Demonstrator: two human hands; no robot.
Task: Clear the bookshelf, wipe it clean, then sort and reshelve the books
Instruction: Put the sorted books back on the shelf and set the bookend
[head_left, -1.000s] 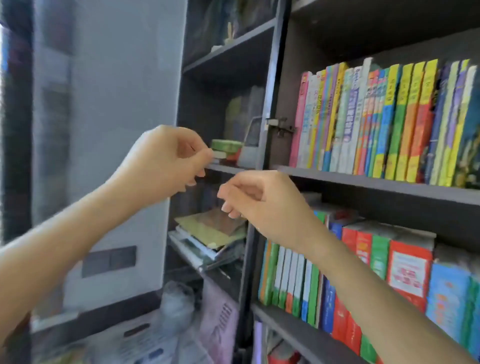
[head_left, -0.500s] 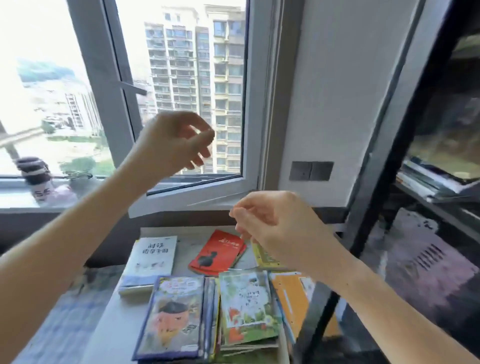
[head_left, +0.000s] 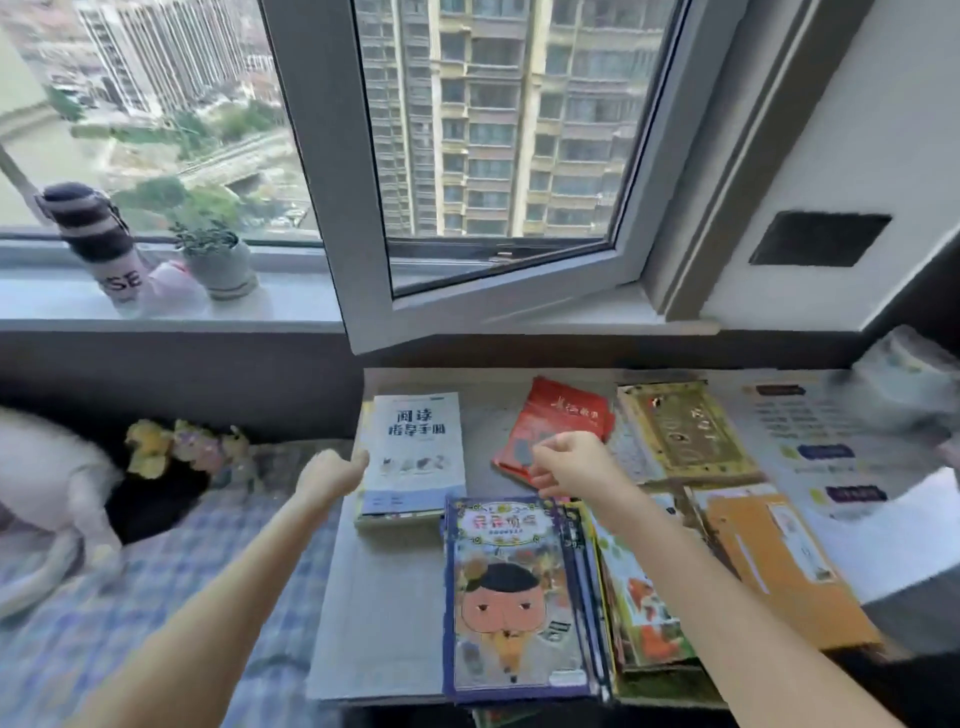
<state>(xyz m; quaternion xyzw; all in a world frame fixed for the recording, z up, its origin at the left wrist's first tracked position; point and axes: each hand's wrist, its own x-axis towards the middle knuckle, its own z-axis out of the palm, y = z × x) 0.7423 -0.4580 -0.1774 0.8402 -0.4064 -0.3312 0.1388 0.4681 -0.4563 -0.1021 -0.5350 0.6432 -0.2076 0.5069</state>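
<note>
Head: white booklet (head_left: 415, 452), blue title, flat on table (head_left: 387, 597); left grip (head_left: 332, 475), right grip (head_left: 566, 465) curled, hold unclear.

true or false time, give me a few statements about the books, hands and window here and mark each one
1. The window is shut. False: it is swung open into the room.
2. A potted plant stands on the windowsill. True.
3. The left hand is at the orange book. False: it is at the left edge of the white book.
4. The right hand is over the red book. True.
5. The purple picture book stands upright. False: it lies flat on the table.
</note>
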